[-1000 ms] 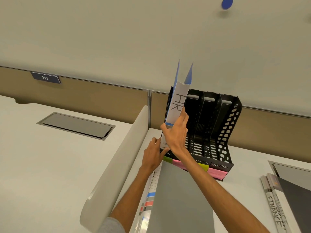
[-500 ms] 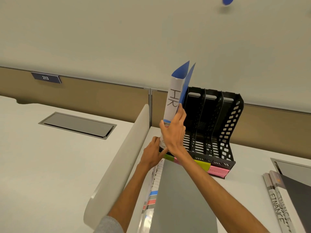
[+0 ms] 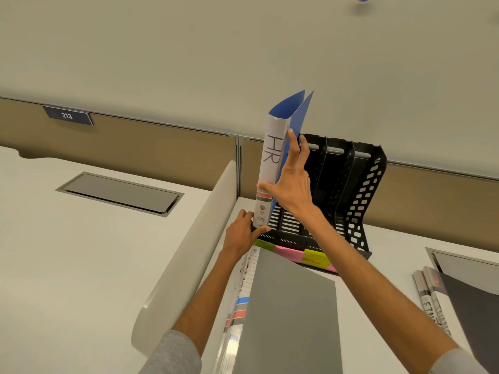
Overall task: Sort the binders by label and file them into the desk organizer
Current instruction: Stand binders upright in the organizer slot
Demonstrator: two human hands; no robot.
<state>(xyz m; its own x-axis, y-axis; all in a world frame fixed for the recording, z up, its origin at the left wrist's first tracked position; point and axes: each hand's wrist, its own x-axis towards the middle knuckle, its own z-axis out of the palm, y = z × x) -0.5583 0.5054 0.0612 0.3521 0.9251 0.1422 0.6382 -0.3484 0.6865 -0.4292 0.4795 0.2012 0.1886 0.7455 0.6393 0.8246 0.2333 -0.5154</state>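
Far left: a dark blue plaque reading 213 (image 3: 67, 116) on the tan partition, then a grey metal cable hatch (image 3: 120, 193) set flush in the white desk (image 3: 67, 265), then a curved white divider panel (image 3: 186, 249). Next, left hand (image 3: 241, 234) pressed to the foot of the blue binder with a white HR spine label (image 3: 271, 168), fingers (image 3: 249, 215) curled round its lower edge. Binder upright, slightly tilted, at the leftmost slot of the black perforated plastic desk organizer (image 3: 359, 201); not clear how far in. Right hand (image 3: 293, 184) clamped on the binder, thumb on the spine, fingers spread along the blue cover. Below, a grey binder lying flat (image 3: 291, 314) in front of the organizer. Green, pink and yellow sticky labels (image 3: 314, 259) along the organizer's front lip. Far right, two binders with FINANCE spines (image 3: 432, 309) lying on the desk
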